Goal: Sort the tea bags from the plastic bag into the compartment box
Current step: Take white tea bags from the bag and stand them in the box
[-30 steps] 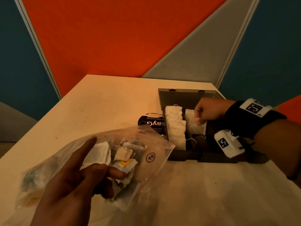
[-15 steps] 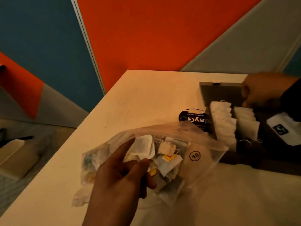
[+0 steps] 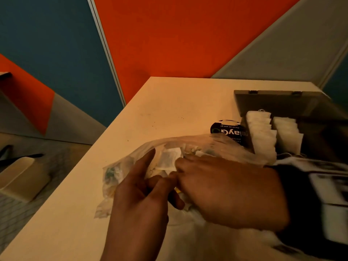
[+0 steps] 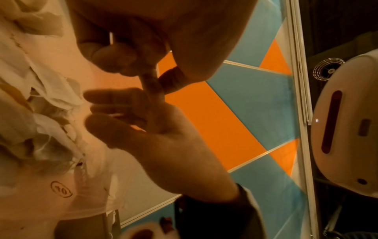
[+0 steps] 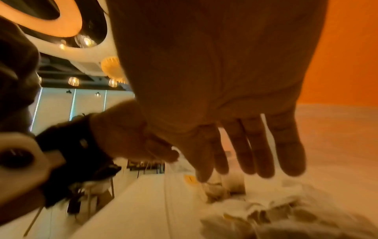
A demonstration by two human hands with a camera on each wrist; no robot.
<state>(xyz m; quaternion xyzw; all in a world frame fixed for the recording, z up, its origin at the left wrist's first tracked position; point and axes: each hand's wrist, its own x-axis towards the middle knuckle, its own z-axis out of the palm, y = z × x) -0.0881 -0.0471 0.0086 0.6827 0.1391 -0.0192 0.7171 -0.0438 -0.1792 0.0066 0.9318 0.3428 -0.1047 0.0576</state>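
Note:
A clear plastic bag [image 3: 207, 146] with several loose tea bags [image 3: 167, 161] lies on the table. My left hand [image 3: 156, 178] grips its near edge with curled fingers, the index finger stretched along the bag. From the right, my right hand [image 3: 182, 166] comes over the bag mouth, fingers straight and holding nothing. The right wrist view shows those fingers [image 5: 255, 166] just above the tea bags [image 5: 266, 210]. At the far right stands the dark compartment box [image 3: 263, 100], lid up, holding two rows of white tea bags [image 3: 259, 132].
A black printed packet [image 3: 227, 131] lies against the box's left side. The table's left edge [image 3: 75, 185] runs diagonally, with floor and a beige object [image 3: 20, 178] below it. Orange, blue and grey wall panels stand behind the table.
My right hand has left the compartment box and swung down-left onto the bag mouth. The left hand has kept hold of the bag. The head view has turned left.

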